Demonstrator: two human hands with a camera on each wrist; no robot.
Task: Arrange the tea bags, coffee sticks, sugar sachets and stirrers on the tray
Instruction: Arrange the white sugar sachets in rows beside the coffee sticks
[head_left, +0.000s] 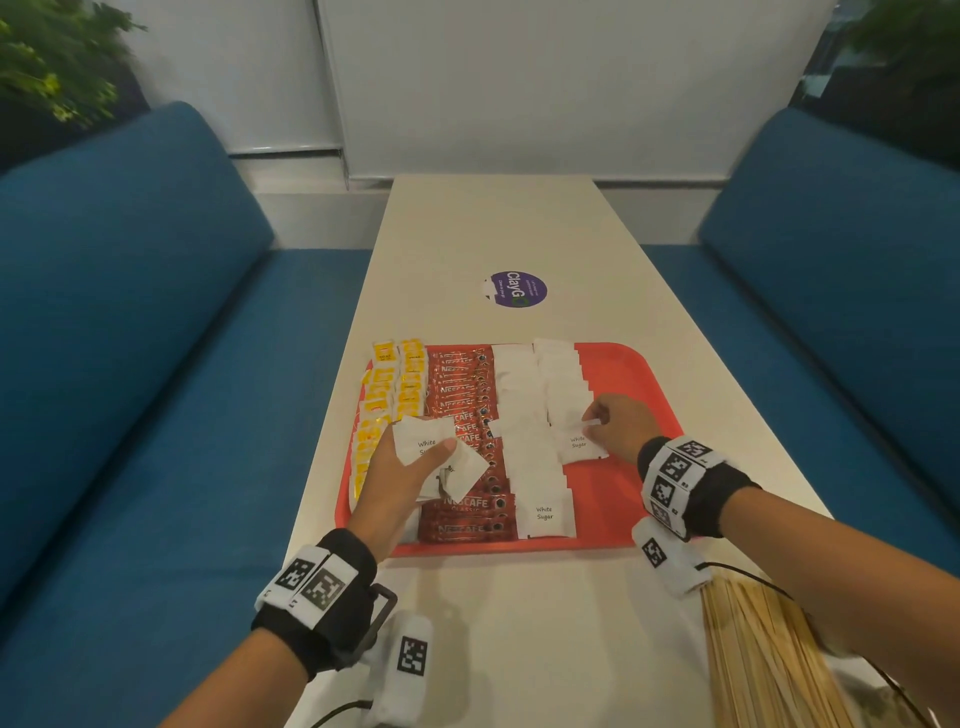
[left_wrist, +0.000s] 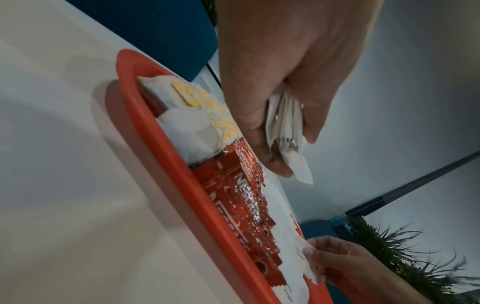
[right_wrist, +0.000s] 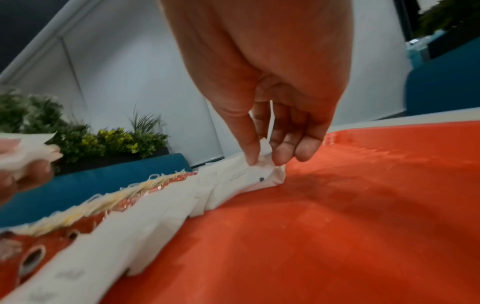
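Observation:
A red tray (head_left: 631, 364) lies on the table, filled with rows: yellow tea bags (head_left: 387, 387) at left, red coffee sticks (head_left: 462, 387), then two columns of white sugar sachets (head_left: 519, 395). My left hand (head_left: 410, 467) hovers over the coffee sticks and grips a small stack of sugar sachets (left_wrist: 285, 127). My right hand (head_left: 613, 421) pinches the corner of one sugar sachet (right_wrist: 262, 162) lying in the right column (head_left: 577, 444). Wooden stirrers (head_left: 763, 649) lie in a bundle on the table at the near right, off the tray.
Blue bench seats (head_left: 130, 312) flank the narrow white table (head_left: 493, 228) on both sides. A purple round sticker (head_left: 519, 289) sits beyond the tray. The tray's right strip (right_wrist: 363, 205) is bare red. Plants (head_left: 47, 57) stand behind the seats.

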